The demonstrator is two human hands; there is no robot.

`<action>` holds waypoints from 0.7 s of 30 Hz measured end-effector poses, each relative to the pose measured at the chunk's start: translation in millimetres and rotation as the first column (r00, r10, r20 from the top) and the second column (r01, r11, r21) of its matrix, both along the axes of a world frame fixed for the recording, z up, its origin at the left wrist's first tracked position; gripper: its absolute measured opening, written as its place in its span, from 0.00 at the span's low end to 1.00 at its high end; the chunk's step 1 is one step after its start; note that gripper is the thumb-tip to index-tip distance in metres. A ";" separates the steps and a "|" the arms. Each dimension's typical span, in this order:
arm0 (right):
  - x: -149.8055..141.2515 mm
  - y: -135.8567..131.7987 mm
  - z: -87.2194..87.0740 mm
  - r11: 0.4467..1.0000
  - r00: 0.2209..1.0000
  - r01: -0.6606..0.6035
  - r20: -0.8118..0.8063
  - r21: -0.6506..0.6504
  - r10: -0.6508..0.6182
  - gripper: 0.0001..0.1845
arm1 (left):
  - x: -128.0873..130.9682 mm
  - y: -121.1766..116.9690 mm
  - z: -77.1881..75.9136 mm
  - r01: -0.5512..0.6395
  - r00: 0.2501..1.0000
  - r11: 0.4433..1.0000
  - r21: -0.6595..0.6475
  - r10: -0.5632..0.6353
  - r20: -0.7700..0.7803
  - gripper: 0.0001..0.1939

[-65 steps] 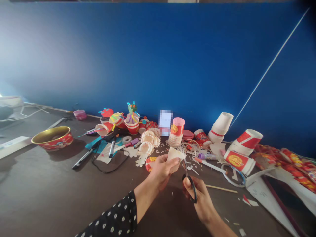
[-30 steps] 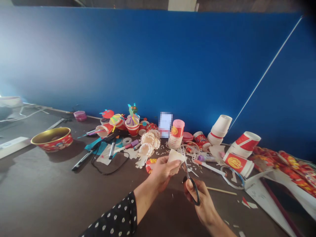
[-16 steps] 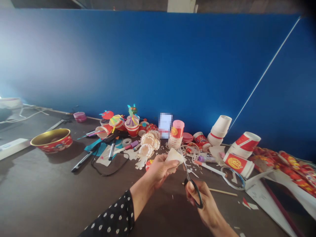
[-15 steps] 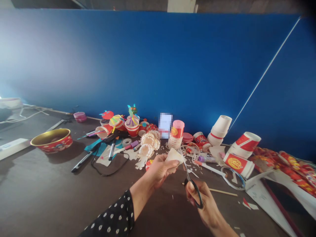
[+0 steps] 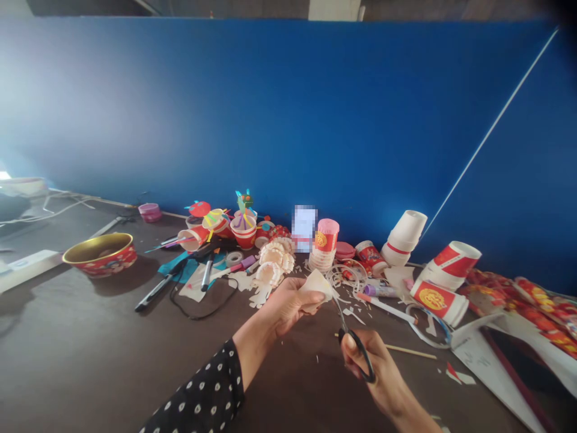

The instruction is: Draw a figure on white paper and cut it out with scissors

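Between the thumb and fingers of my left hand point(image 5: 288, 305) is a small piece of white paper point(image 5: 318, 282), tilted up in front of me. My right hand point(image 5: 372, 358) is closed around the black handles of a pair of scissors point(image 5: 345, 325). Its metal blades point up and away, with the tips at the right edge of the paper; whether they are cutting into it I cannot tell. White paper scraps point(image 5: 354, 314) lie on the table just beyond the scissors. Under the right hand's far side a thin wooden stick point(image 5: 412, 351) shows in part.
Behind my hands stand a stack of paper cups point(image 5: 325, 243) and scalloped white paper pieces point(image 5: 269, 273). A gold-lined red bowl point(image 5: 101, 264) is at left, a black pen point(image 5: 155, 291) nearby. More stacked cups point(image 5: 439, 300) and a dark-screened tablet point(image 5: 523, 367) sit at right. A blue partition point(image 5: 288, 120) closes the back.
The whole view has shifted slightly right. My left hand and the paper have moved a little left relative to the table items, while the right hand with the scissors stays nearly in place.
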State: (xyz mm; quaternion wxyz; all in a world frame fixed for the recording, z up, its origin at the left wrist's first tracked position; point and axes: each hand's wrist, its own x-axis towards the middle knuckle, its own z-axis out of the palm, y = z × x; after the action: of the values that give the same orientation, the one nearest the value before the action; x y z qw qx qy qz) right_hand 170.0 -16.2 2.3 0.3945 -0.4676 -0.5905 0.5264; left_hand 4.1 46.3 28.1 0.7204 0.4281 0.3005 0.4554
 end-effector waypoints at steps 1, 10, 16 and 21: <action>0.3 0.0 -0.3 1.000 1.000 0.005 -0.004 -0.005 -0.005 0.29 | -0.6 0.5 -0.3 -0.001 1.000 1.000 -0.006 0.001 -0.005 0.10; 1.8 0.3 0.1 0.999 0.999 -0.033 0.010 -0.034 0.033 0.29 | -4.9 3.3 1.0 -0.051 0.996 0.995 -0.081 0.044 -0.079 0.13; 2.5 1.3 -0.7 0.996 0.996 -0.077 0.033 -0.042 0.078 0.29 | -8.3 6.5 1.3 -0.001 0.998 0.998 -0.061 -0.003 -0.062 0.11; 3.8 1.9 -0.6 0.994 0.990 -0.108 0.092 -0.012 0.109 0.29 | -11.8 9.4 -1.0 0.020 0.994 0.998 -0.058 -0.026 -0.104 0.10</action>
State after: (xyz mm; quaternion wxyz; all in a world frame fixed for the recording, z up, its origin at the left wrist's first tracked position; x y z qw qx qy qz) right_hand 173.8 -14.3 1.7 0.3358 -0.4600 -0.6309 0.5268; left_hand -7.6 55.8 27.1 0.7207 0.4342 0.3455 0.4154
